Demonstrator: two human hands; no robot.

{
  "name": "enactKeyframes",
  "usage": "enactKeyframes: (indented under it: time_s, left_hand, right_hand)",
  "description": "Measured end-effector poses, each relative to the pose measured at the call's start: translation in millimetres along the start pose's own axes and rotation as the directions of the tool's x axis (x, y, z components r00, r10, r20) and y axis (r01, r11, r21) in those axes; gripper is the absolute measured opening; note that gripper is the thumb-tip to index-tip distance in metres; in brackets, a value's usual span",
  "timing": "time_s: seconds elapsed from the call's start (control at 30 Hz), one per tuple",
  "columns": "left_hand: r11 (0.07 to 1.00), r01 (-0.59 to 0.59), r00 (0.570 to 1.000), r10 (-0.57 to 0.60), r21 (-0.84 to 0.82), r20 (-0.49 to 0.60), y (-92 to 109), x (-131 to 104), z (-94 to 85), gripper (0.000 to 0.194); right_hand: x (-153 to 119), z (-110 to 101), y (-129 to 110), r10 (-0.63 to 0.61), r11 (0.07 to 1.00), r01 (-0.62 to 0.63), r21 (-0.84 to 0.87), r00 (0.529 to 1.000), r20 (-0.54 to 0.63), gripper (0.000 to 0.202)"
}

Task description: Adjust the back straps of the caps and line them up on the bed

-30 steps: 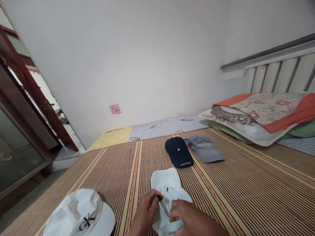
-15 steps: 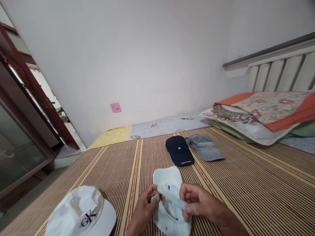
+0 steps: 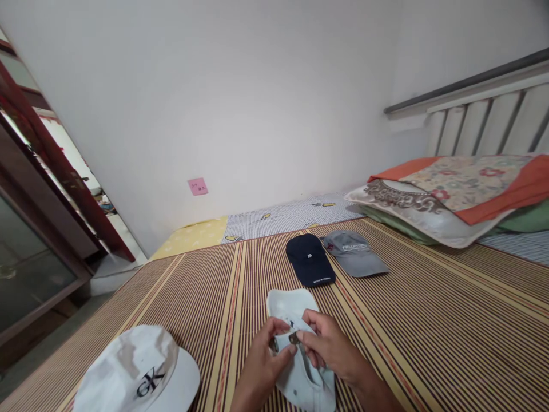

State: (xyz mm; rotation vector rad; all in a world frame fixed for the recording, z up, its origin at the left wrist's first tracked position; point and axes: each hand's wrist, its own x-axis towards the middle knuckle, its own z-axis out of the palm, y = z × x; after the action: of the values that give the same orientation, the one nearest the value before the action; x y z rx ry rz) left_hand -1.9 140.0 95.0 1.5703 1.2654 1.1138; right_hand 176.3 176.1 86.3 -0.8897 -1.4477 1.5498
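Observation:
A pale blue baseball cap (image 3: 286, 303) lies on the striped mat with its brim pointing away from me. My left hand (image 3: 270, 355) pinches the cap's back strap near a small dark metal buckle (image 3: 294, 338). Closed from the other side, my right hand (image 3: 323, 343) grips the strap with thumb and fingers beside that buckle. The two hands almost meet over the cap's rear opening. To the left sits a white cap (image 3: 128, 366) with black letters on its front.
Farther off, a navy cap (image 3: 309, 260) and a grey cap (image 3: 355, 253) lie side by side on the striped mat (image 3: 201, 297). Stacked pillows (image 3: 403, 212) under an orange floral cloth (image 3: 476, 183) stand at the right. A pink note (image 3: 198, 186) sticks to the wall.
Both hands have come closer together, the right one moving left toward the buckle. The strap's two sides are now brought together over the cap.

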Motion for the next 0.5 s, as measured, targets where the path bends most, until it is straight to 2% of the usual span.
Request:
enactKeyframes:
  time_s: [0.1, 0.17, 0.3, 0.4, 0.5]
  left_hand:
    - [0.996, -0.005, 1.000, 0.003, 0.089, 0.019, 4, -1, -2.7, 0.026]
    - [1.000, -0.010, 1.000, 0.010, 0.012, -0.002, 2, -2, -0.1, 0.030]
    - [0.979, 0.002, 0.999, -0.013, -0.206, -0.049, -9, 1, 9.2, 0.041]
    - [0.941, 0.051, 0.999, -0.052, -0.333, 0.006, -14, 3, 12.5, 0.045]
    - [0.907, 0.100, 0.994, -0.075, -0.408, 0.078, -12, 2, 11.2, 0.042]
  right_hand:
    - [1, 0, -1, 0.010, 1.000, -0.009, 0.019, 0.999, -0.053, 0.035]
    - [1, 0, -2, 0.017, 0.998, -0.015, 0.063, 0.999, -0.033, 0.040]
    - [-2, 2, -4, -0.008, 0.981, -0.009, 0.195, 0.996, 0.083, 0.044]
    - [-3, 3, -1, -0.024, 0.960, -0.010, 0.279, 0.993, 0.119, 0.050]
    - [-2, 3, 1, -0.017, 0.940, -0.016, 0.340, 0.995, 0.095, 0.052]
